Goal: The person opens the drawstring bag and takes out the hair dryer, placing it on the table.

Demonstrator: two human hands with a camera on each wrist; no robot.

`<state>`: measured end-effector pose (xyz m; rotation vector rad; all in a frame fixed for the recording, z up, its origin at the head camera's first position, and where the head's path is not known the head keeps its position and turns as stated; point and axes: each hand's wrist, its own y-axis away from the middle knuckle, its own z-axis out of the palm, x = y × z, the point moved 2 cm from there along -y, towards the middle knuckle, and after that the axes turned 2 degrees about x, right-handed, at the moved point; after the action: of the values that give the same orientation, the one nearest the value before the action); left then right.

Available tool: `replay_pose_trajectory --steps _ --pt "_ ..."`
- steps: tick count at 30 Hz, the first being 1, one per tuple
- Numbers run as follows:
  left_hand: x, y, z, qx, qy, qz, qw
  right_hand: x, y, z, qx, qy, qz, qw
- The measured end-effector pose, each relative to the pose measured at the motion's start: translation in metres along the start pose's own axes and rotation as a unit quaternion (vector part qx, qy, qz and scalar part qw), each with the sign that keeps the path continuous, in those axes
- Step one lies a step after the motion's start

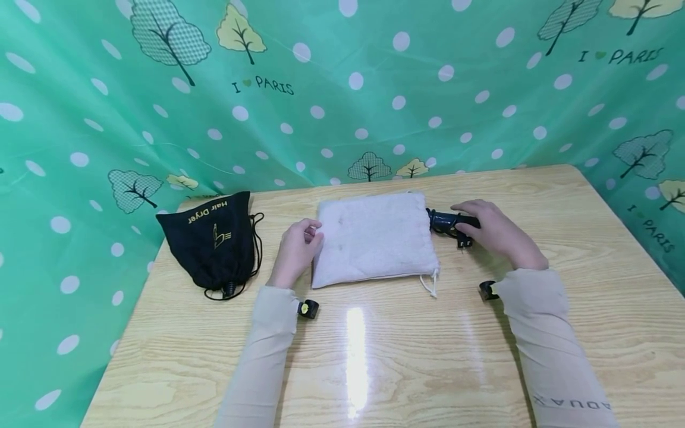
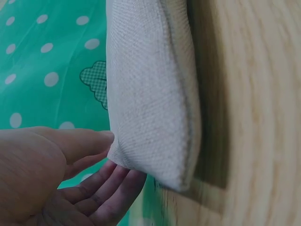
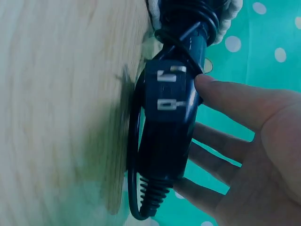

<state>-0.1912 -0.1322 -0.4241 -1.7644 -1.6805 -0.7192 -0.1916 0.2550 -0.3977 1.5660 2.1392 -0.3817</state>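
A white cloth drawstring bag [image 1: 374, 238] lies flat and plump on the table. At its left edge my left hand [image 1: 296, 249] pinches the closed end, thumb [image 2: 89, 146] on one face and fingers on the other. From the bag's right end sticks out a black appliance handle [image 3: 164, 146] with its cord wound round it and a two-prong plug [image 3: 165, 92] lying against it. My right hand [image 1: 495, 229] holds this handle, thumb on the near side and fingers behind, their tips hidden. The rest of the appliance is inside the bag.
Left of my left hand lies a black drawstring bag [image 1: 214, 238] printed "Hair Dryer", a ribbed black end [image 1: 229, 289] poking from its mouth. A white drawstring [image 1: 429, 285] hangs off the white bag's front right corner. Behind the wooden table [image 1: 412, 356] hangs a green dotted cloth [image 1: 321, 137].
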Motion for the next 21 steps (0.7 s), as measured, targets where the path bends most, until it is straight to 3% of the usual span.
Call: replay_pose_trajectory --steps 6,21 --pt "-0.0026 0.0008 0.0001 -0.003 -0.002 -0.003 1.0000 -0.0058 -0.0061 0.0060 -0.006 0.015 -0.014 0.9998" --pt "-0.0002 -0.0025 0.0016 -0.005 -0.009 0.002 0.9999 -0.0014 -0.0046 0.0078 0.028 0.031 -0.007 0.9991"
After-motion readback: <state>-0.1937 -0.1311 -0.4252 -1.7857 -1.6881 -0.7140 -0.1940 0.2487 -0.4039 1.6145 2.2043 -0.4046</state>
